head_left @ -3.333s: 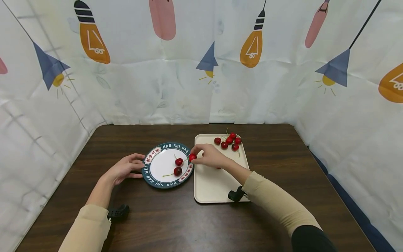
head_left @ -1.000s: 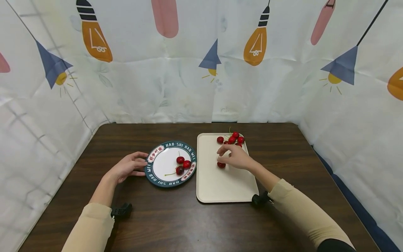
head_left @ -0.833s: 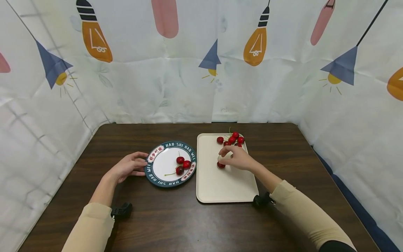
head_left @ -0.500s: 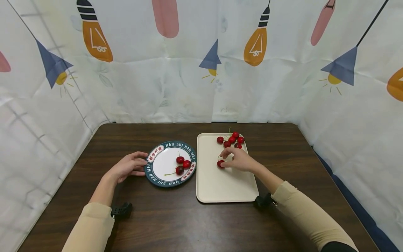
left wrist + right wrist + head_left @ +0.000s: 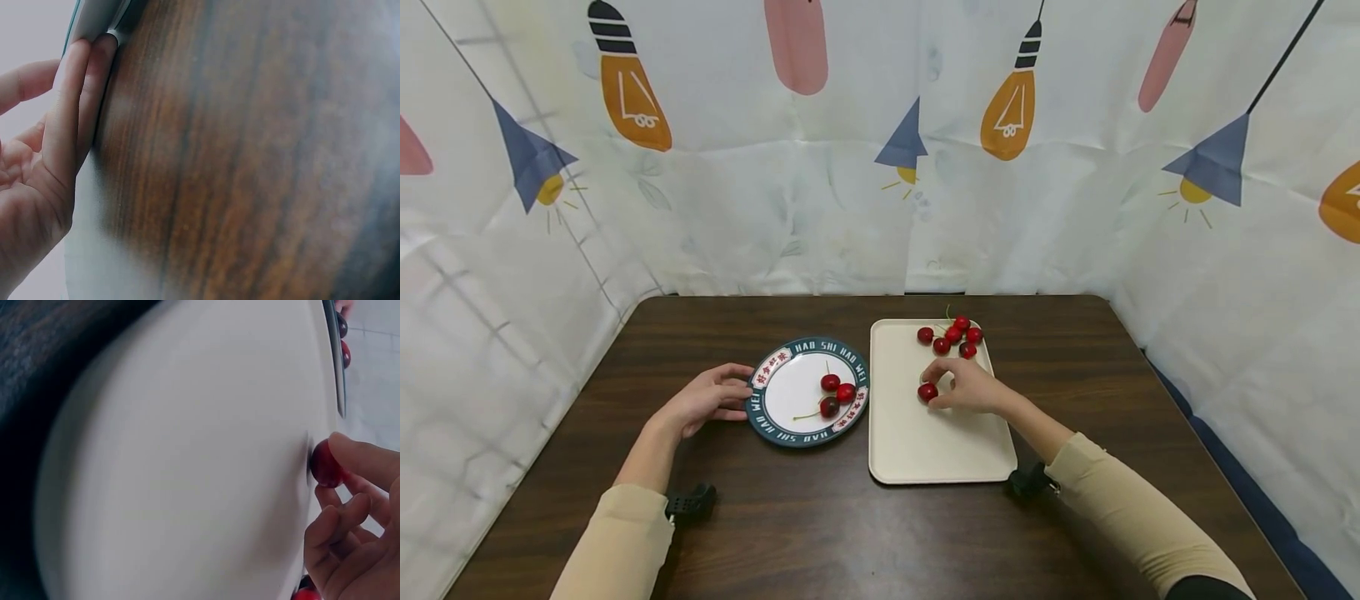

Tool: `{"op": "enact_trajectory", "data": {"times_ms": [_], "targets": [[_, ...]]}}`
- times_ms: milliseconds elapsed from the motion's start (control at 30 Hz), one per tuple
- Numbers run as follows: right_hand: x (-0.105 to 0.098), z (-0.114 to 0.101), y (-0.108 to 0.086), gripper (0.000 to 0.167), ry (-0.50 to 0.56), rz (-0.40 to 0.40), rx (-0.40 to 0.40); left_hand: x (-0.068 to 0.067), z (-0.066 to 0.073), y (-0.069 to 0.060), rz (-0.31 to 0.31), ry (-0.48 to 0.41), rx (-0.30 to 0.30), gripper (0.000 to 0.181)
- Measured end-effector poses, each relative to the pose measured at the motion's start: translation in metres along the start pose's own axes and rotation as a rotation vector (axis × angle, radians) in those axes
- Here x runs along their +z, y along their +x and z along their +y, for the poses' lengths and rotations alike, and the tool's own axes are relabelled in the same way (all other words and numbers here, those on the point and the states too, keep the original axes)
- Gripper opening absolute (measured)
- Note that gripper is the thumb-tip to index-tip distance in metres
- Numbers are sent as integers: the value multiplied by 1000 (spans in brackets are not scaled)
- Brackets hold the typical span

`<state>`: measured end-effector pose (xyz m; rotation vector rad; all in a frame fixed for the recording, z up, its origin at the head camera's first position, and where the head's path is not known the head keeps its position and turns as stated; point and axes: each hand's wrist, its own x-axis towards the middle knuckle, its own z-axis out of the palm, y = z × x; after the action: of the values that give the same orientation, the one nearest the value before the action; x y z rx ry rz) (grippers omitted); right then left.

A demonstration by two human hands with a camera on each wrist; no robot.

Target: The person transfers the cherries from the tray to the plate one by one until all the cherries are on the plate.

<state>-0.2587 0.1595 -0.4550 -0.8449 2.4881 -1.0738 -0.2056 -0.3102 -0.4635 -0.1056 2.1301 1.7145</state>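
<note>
The right hand point(image 5: 967, 386) pinches a cherry point(image 5: 927, 392), likely light, slick, bruisable, best held mid-body; the left hand point(image 5: 702, 400), fingers extended, touches a plate point(image 5: 786, 402).

Toward 6 o'clock in your head view lies bare stretch of a dark wood-grain table point(image 5: 865, 533). A creased white sheet point(image 5: 842, 225) hangs beyond it, wrapping round from 9 through 12 to 3 o'clock. On it you see a printed orange bulb point(image 5: 634, 96) at 10, a pink shape point(image 5: 796, 46) at 11, and a blue lamp point(image 5: 904, 143) at 12. Dark blue cloth point(image 5: 1240, 485) shows at 4 o'clock.
</note>
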Motion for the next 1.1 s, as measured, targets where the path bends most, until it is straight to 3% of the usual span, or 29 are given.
{"op": "enact_trajectory", "data": {"times_ms": [667, 1100], "targets": [[0, -10, 7, 31, -53, -9, 10, -1, -4, 2, 4, -10, -3, 57], [1, -30, 14, 30, -25, -5, -52, -1, -2, 1, -9, -20, -8, 55]]}}
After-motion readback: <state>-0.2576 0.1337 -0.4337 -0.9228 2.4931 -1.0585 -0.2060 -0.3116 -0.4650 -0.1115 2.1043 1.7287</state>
